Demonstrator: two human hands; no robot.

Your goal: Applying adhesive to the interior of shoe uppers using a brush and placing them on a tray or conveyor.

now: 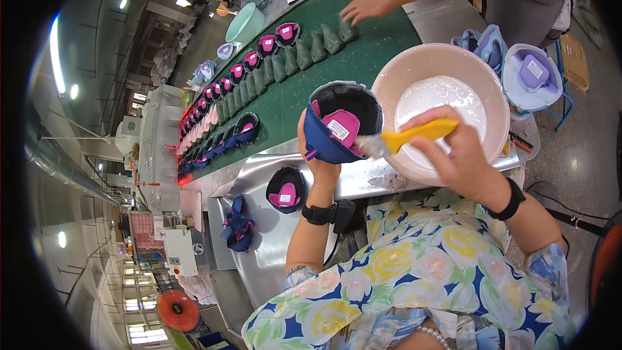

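My left hand (319, 167) is closed round a navy shoe upper (329, 141), its opening turned up to show a black inside and a magenta tongue with a white label. A paintbrush (420, 135) with a yellow handle is gripped in my right hand (463, 162). Its bristles touch or nearly touch the near right rim of the upper. Just beyond my right hand stands a pale pink basin (484, 65) with white liquid (447, 97) in it. My left fingers are mostly hidden behind the upper.
A green conveyor belt (291, 100) carries rows of shoe uppers and dark green lasts (317, 46). More uppers (285, 191) lie on the metal table at left. A co-worker's hand (366, 10) reaches over the belt. Another person sits beyond, by a mint basin (245, 24). Lilac uppers (532, 74) are piled at right.
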